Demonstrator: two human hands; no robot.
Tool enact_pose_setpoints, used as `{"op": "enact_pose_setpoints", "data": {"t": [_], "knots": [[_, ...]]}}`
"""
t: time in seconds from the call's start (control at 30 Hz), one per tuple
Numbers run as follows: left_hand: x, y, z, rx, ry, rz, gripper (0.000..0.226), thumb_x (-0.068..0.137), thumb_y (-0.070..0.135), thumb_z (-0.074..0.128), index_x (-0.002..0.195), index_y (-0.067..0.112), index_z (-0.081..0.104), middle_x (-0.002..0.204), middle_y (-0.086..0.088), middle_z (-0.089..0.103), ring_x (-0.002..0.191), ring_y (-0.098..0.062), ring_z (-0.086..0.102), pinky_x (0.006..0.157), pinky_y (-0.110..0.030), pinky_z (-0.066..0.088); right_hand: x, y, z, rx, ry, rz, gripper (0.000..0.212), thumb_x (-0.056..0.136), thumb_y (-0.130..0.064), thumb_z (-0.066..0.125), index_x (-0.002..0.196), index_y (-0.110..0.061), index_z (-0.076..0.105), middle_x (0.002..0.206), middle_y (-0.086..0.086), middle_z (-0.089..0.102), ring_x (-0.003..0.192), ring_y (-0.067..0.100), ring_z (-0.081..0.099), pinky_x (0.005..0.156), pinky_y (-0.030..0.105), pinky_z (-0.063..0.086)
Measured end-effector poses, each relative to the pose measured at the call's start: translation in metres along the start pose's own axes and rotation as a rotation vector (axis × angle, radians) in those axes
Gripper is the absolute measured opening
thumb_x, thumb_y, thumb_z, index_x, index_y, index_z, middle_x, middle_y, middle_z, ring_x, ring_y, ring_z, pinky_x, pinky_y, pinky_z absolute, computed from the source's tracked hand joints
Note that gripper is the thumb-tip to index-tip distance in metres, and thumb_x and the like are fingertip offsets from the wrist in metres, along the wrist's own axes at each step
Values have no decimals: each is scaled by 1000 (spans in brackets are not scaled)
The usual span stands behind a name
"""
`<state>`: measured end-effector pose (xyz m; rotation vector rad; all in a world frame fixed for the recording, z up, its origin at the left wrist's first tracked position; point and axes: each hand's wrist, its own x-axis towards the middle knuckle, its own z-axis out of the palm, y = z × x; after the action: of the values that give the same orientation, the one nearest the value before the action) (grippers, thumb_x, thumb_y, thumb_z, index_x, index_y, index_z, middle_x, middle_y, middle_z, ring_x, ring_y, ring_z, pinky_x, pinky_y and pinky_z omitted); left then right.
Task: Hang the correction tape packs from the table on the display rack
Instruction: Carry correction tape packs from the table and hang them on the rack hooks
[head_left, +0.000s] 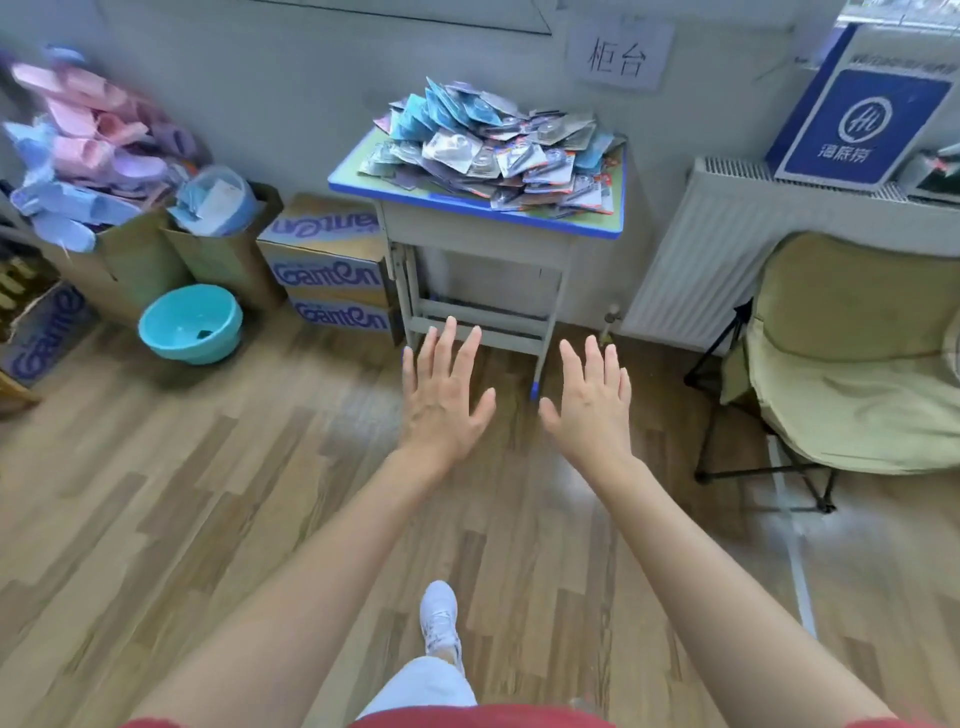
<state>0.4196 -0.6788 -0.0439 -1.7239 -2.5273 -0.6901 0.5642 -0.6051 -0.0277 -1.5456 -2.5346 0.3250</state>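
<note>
A heap of correction tape packs (493, 148) in blue, grey and red card covers a small school desk (467, 215) with a blue-edged top, standing against the far wall. My left hand (441, 395) and my right hand (592, 400) are stretched out in front of me, palms down, fingers spread and holding nothing. Both hands hover over the wooden floor, well short of the desk and below its top. No display rack is in view.
Left of the desk stand stacked cardboard boxes (327, 265), open cartons piled with pink and purple slippers (88, 150), and a teal basin (192, 322) on the floor. A radiator (727, 260) and a folding chair (852, 358) are on the right. My white shoe (440, 618) steps forward.
</note>
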Motion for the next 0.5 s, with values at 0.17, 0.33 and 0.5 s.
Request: {"op": "enact_pose_setpoints", "data": {"t": [0.17, 0.33, 0.5], "knots": [[94, -54, -11, 5, 25, 23, 66, 91, 34, 49, 150, 20, 23, 158, -9, 13, 147, -27, 7, 116, -41, -6, 92, -49, 3, 9, 14, 41, 68, 97, -32, 46, 152, -18, 9, 160, 12, 2, 147, 31, -3, 117, 43, 2], [170, -92, -12, 9, -4, 7, 67, 94, 34, 49, 151, 24, 15, 160, -5, 6, 147, -24, 2, 116, -40, -8, 173, -82, 5, 9, 11, 50, 68, 97, -33, 45, 152, -19, 8, 160, 11, 2, 147, 30, -3, 118, 42, 3], [248, -125, -1, -13, 29, 28, 68, 92, 32, 53, 151, 21, 21, 159, -8, 8, 147, -28, 5, 117, -42, -5, 258, -105, 13, 18, 9, 39, 70, 96, -33, 47, 152, -18, 8, 160, 11, 0, 147, 31, -4, 118, 43, 2]]}}
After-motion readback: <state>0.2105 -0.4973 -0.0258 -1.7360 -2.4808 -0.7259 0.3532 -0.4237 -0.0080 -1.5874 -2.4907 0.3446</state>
